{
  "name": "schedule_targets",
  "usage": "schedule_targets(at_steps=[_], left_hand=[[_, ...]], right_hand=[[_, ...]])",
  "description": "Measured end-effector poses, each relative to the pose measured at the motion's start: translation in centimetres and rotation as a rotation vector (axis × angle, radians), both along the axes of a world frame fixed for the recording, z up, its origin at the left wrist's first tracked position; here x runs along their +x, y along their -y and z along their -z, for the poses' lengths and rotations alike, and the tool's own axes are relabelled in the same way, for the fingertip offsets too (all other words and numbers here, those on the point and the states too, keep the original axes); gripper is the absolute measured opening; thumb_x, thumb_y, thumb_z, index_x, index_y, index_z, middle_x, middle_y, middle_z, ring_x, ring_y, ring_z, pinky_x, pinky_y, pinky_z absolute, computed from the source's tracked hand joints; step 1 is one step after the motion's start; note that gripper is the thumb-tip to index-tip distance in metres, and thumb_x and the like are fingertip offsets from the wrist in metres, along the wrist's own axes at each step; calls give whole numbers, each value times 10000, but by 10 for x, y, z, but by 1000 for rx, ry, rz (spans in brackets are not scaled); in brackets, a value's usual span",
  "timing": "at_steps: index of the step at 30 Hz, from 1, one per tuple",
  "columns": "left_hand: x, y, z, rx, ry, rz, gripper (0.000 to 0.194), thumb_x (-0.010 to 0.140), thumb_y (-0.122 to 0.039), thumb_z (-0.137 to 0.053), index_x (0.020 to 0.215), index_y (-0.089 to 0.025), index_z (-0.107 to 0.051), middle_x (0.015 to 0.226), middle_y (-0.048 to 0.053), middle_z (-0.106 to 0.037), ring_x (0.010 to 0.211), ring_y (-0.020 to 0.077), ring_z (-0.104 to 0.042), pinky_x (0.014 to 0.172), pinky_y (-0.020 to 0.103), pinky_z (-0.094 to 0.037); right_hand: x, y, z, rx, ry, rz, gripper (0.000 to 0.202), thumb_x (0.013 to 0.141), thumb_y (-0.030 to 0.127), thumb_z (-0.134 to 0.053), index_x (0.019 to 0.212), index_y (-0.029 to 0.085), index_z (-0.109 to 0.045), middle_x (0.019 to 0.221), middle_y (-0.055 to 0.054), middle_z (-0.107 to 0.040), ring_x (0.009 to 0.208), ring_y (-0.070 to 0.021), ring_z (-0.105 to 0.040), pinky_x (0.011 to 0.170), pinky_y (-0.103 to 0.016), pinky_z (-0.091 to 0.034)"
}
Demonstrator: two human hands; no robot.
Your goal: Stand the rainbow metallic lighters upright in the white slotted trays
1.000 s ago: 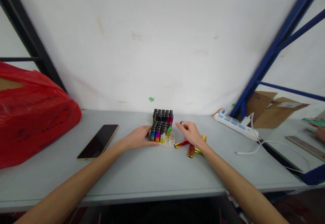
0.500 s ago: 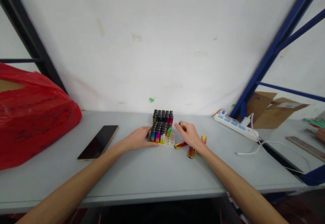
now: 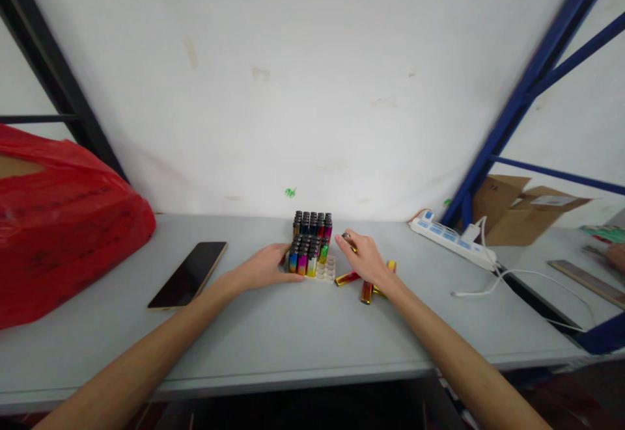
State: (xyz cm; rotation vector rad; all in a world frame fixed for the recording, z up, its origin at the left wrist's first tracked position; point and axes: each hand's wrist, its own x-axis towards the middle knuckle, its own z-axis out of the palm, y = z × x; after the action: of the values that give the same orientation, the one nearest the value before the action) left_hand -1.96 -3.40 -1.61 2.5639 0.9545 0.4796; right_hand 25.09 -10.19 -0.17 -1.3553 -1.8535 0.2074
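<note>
My left hand grips the left side of a pale tray, its thumb along the front edge. Upright lighters with black tops and blue, pink, yellow and green bodies fill the tray's left part; round holes show bare at its front right. Just right of the tray, my right hand is closed on a lighter, whose metal top shows at the fingertips while most of its body is hidden. Beneath that wrist lie several loose red and gold lighters. Another block of upright lighters stands right behind the tray.
A dark-screened phone lies on the grey table at left, near a red plastic bag. At right are a white power strip, a white cable, a cardboard box and a blue frame.
My right hand keeps its place while the lighter in its fingers has tilted slightly, showing more of it. The left hand stays on the tray. The view has shifted very slightly.
</note>
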Motion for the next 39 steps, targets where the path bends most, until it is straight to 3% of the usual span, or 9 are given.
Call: schedule_targets(at_steps=[7,9,14,21,27,32,35,37,39], left_hand=[[0,0,1,-6,8,3,649,765,-690,-728,1185,-202,-659,1152,95,-741,1005,308,-691,897,372,-525],[-1,-1,2,-7,22,10,639,766,-676,-733,1193,-206,-659,1169,97,-739,1029,308,-689,919,375,-520],[-1,-2,4,-11,29,7,656,759,-692,-724,1199,-209,-664,1171,98,-739,1034,312,-689,915,382,-525],[-1,-2,4,10,20,-4,671,753,-692,-729,1211,-207,-657,1175,105,-738,1035,323,-690,923,387,-525],[-1,-1,3,7,27,0,669,748,-685,-728,1215,-211,-664,1192,100,-736,1062,325,-687,936,389,-524],[-2,-2,3,-13,1,-10,719,744,-728,-712,1235,-204,-658,1236,121,-718,1117,338,-665,973,406,-511],[-2,-3,3,-25,0,-6,724,746,-725,-715,1253,-213,-648,1241,118,-715,1119,335,-667,980,404,-509],[-1,-3,3,-25,3,-7,706,745,-717,-722,1235,-214,-652,1221,110,-722,1100,333,-675,964,397,-515],[-1,-2,3,-20,3,-12,685,744,-714,-726,1203,-209,-662,1203,107,-728,1079,332,-681,948,394,-519]], right_hand=[[4,3,-6,17,165,-220,379,1074,485,-367,873,221,-550,912,-64,-595,838,-196,-550,782,-318,-422],[4,2,-6,1,232,-248,411,1070,502,-381,831,218,-560,859,-53,-587,786,-188,-538,759,-313,-410],[4,-1,2,-76,204,-193,488,1058,545,-398,705,225,-504,607,7,-543,549,-148,-453,600,-289,-321],[-2,-11,14,-147,198,-274,454,1058,566,-393,847,212,-585,757,-48,-696,659,-179,-613,655,-276,-401],[-11,-14,10,-51,417,-137,455,1030,556,-487,834,179,-650,798,-80,-674,655,-168,-560,647,-282,-368],[15,-8,2,-211,283,-296,400,983,548,-584,859,186,-702,771,-44,-676,661,-163,-563,627,-266,-388],[37,-5,-1,-334,303,-411,357,855,557,-745,923,207,-742,878,-45,-701,763,-192,-611,686,-273,-443],[48,-5,-1,-350,354,-402,344,770,509,-836,917,209,-754,921,-57,-700,847,-224,-621,748,-295,-460],[53,-7,0,-324,375,-369,274,780,446,-836,863,199,-750,916,-72,-695,901,-248,-615,796,-321,-456]])
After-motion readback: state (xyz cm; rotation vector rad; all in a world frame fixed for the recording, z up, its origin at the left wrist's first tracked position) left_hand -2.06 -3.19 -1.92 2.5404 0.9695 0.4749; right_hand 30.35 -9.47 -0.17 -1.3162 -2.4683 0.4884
